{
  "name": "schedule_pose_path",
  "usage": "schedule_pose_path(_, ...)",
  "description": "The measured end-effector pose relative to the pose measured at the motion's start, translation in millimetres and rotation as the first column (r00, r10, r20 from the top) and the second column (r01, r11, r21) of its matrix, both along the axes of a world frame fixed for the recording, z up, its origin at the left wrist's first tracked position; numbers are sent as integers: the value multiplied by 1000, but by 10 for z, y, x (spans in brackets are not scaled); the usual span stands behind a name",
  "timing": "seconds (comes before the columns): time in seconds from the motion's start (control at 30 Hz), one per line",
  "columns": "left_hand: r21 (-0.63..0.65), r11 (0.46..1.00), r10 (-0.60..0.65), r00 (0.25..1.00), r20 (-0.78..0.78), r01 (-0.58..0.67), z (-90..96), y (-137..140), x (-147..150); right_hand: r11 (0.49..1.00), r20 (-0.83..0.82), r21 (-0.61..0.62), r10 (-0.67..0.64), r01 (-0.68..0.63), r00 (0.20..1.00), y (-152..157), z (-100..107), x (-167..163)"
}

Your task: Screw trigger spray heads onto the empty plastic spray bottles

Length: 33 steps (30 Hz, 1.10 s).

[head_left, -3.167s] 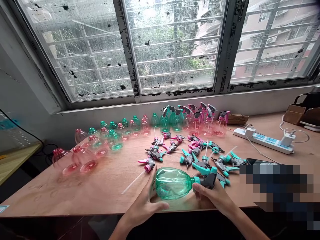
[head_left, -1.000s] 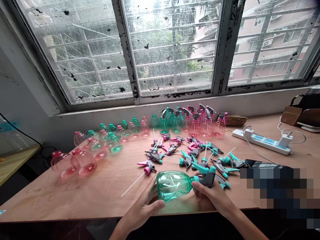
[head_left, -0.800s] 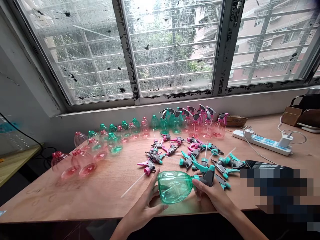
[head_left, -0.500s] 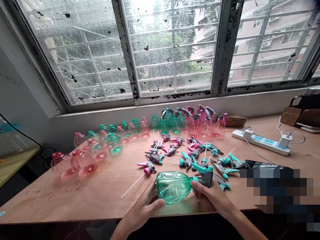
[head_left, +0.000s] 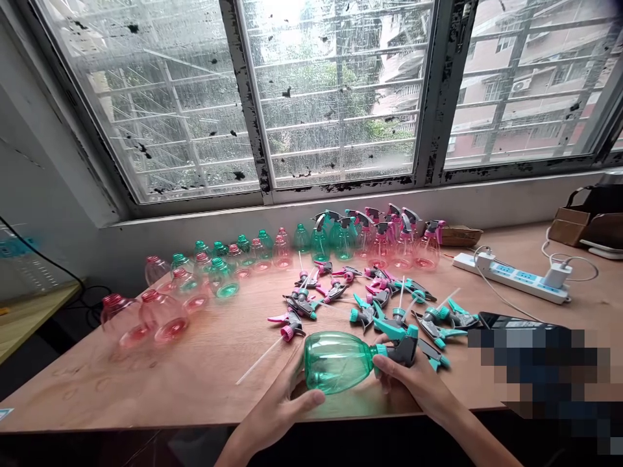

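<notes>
A clear green spray bottle (head_left: 337, 363) lies sideways above the table's front edge, its neck pointing right. My left hand (head_left: 287, 395) is around its base, the thumb along the near side and the other fingers mostly hidden behind. At the neck, my right hand (head_left: 402, 373) grips the turquoise collar of a grey and turquoise trigger sprayer (head_left: 402, 344), which sits on the bottle mouth. Just beyond lie several loose trigger sprayers, pink ones (head_left: 333, 290) to the left and turquoise ones (head_left: 440, 324) to the right, some with thin white tubes.
Open red bottles (head_left: 163, 318) and green bottles (head_left: 224, 279) stand on the left. Several bottles with sprayers fitted (head_left: 379, 243) stand by the window wall. A white power strip (head_left: 511, 279) with cables lies right, near a brown box (head_left: 569, 217) and a dark flat object (head_left: 525, 321).
The green bottle has turned slightly about its long axis, its reflections shifting. Both hands stay in nearly the same place.
</notes>
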<state>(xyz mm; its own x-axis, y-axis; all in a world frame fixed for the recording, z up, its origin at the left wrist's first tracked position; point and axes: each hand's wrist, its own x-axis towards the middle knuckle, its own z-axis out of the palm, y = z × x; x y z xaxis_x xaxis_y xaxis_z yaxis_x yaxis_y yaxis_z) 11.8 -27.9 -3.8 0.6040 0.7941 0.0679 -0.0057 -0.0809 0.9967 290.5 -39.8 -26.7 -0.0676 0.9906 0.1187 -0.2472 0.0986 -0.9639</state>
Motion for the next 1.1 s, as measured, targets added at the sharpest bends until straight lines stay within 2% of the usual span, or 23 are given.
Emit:
schedule_pose_path(0.33,32,1000,0,1000,-9,0,39,-23,23,1000,54,14,16,-17,998,2,17,11)
schedule_pose_path(0.53,29,997,76,992,-98,-74,124,-32,8,999,41,-2,41,-41,998,-2,-32,3)
schedule_pose_path(0.7,17,1000,-21,1000,-12,21,78,-35,35,1000,-3,-12,-10,10,1000,4,-23,7)
schedule_pose_path(0.9,13,999,41,999,-1,-41,31,-23,29,1000,10,-21,24,-23,1000,-12,-21,-3)
schedule_pose_path(1.1,22,1000,-17,1000,-8,17,46,-19,19,1000,9,-24,20,-20,1000,-5,9,-11)
